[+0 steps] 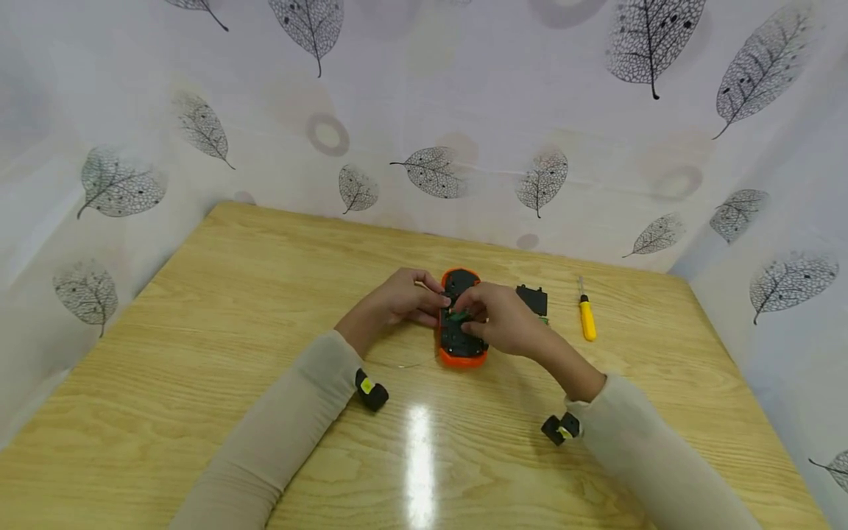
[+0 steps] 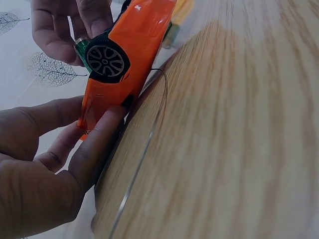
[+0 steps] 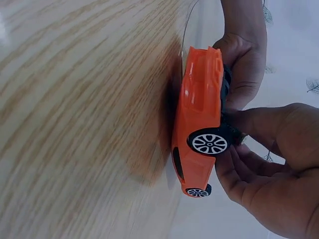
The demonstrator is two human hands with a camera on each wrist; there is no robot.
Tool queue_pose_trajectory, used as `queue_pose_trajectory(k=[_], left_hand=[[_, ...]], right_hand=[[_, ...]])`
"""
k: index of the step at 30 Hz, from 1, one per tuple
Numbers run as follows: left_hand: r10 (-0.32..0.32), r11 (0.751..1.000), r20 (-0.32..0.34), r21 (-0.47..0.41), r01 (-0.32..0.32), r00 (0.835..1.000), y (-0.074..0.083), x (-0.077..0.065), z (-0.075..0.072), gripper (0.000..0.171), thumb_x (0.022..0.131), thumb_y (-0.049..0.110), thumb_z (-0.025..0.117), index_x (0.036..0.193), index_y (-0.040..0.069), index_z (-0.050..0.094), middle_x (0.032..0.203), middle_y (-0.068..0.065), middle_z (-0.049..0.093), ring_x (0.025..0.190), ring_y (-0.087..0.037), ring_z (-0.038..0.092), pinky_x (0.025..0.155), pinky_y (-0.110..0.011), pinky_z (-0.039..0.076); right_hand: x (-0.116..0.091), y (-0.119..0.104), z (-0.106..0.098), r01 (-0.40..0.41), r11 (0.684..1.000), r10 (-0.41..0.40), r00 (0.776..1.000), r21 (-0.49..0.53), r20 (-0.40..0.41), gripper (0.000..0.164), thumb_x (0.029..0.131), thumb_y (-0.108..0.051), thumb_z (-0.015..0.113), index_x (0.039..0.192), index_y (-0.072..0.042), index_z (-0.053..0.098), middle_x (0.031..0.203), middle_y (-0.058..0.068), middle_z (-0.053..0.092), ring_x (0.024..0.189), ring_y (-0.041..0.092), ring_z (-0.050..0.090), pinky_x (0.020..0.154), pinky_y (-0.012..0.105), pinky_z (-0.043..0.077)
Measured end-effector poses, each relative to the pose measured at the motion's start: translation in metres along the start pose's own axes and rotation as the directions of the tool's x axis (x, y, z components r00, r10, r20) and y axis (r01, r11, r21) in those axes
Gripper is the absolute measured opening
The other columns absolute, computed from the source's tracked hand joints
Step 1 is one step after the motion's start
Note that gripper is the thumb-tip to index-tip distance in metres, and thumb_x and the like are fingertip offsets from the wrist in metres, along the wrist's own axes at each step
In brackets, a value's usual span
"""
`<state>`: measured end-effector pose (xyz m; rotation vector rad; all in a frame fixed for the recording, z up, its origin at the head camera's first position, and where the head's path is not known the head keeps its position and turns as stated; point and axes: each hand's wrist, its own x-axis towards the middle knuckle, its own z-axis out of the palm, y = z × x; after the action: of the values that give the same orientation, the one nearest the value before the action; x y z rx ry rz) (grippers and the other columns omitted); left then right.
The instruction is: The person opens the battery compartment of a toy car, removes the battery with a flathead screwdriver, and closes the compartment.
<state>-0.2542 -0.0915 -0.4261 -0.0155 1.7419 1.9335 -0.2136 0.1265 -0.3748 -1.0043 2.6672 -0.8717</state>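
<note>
An orange toy car [image 1: 461, 361] lies upside down on the table, its black underside facing up and its wheels showing in both wrist views. My left hand [image 1: 405, 300] holds the car along its left side; in the left wrist view its fingers [image 2: 97, 142] spread around one end of the orange body [image 2: 137, 30]. Over the middle of the underside, my right hand [image 1: 509, 318] pinches a small green circuit board [image 1: 457, 316]. A green edge of that board [image 2: 82, 54] shows above the wheel in the left wrist view. The right fingertips partly hide it.
Right of the car lie a black flat cover [image 1: 532, 300] and a small green piece [image 1: 545, 320] beside it. Farther right is a yellow-handled screwdriver [image 1: 587, 320]. A thin wire [image 2: 144, 149] lies on the wooden table left of the car. Leaf-printed cloth stands behind.
</note>
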Motion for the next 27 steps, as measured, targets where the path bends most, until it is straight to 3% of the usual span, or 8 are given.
queue_pose_trajectory(k=[11,16,20,23,27], left_hand=[[0.004,1.000,0.006,-0.002,-0.004,1.000,0.000,-0.002,0.000,0.022,0.092,-0.004,0.074,0.110,-0.001,0.062,0.100,-0.021,0.071,0.076,-0.026,0.074,0.069,-0.041,0.065],[-0.001,1.000,0.005,0.006,0.001,1.000,0.000,0.000,0.000,0.021,0.092,-0.002,0.074,0.110,-0.001,0.062,0.100,-0.020,0.071,0.075,-0.026,0.074,0.069,-0.040,0.065],[-0.006,1.000,0.003,0.006,0.006,1.000,0.000,0.001,0.000,0.021,0.092,-0.002,0.074,0.110,-0.001,0.063,0.100,-0.020,0.072,0.076,-0.025,0.074,0.069,-0.040,0.065],[-0.008,1.000,-0.003,0.003,0.008,1.000,0.000,0.001,0.000,0.021,0.092,-0.002,0.074,0.109,-0.001,0.063,0.098,-0.019,0.072,0.076,-0.025,0.074,0.068,-0.040,0.065],[-0.009,1.000,-0.006,0.004,0.009,1.000,0.001,0.000,0.001,0.020,0.092,-0.002,0.074,0.109,-0.001,0.063,0.097,-0.017,0.072,0.077,-0.024,0.074,0.069,-0.041,0.065]], right_hand=[[0.007,0.002,-0.005,0.008,0.996,0.000,0.996,-0.084,0.090,0.019,0.094,-0.005,0.074,0.113,-0.006,0.074,0.107,0.006,0.073,0.089,0.016,0.069,0.075,0.033,0.061],[0.008,0.003,-0.010,0.102,0.986,-0.085,0.988,-0.135,0.131,0.023,0.094,0.002,0.070,0.115,-0.003,0.074,0.111,0.007,0.074,0.101,0.022,0.070,0.087,0.038,0.060],[0.004,0.004,-0.016,0.161,0.972,-0.136,0.979,-0.169,0.152,0.026,0.092,0.006,0.067,0.115,-0.001,0.075,0.110,0.010,0.073,0.101,0.026,0.068,0.089,0.044,0.059],[0.000,0.006,-0.020,0.178,0.968,-0.150,0.976,-0.180,0.156,0.027,0.092,0.008,0.064,0.115,0.000,0.074,0.110,0.012,0.072,0.101,0.027,0.067,0.087,0.045,0.058],[-0.006,0.014,-0.024,0.147,0.972,-0.122,0.982,-0.184,0.141,0.032,0.095,0.006,0.061,0.125,-0.001,0.070,0.110,0.011,0.068,0.092,0.022,0.062,0.078,0.039,0.055]])
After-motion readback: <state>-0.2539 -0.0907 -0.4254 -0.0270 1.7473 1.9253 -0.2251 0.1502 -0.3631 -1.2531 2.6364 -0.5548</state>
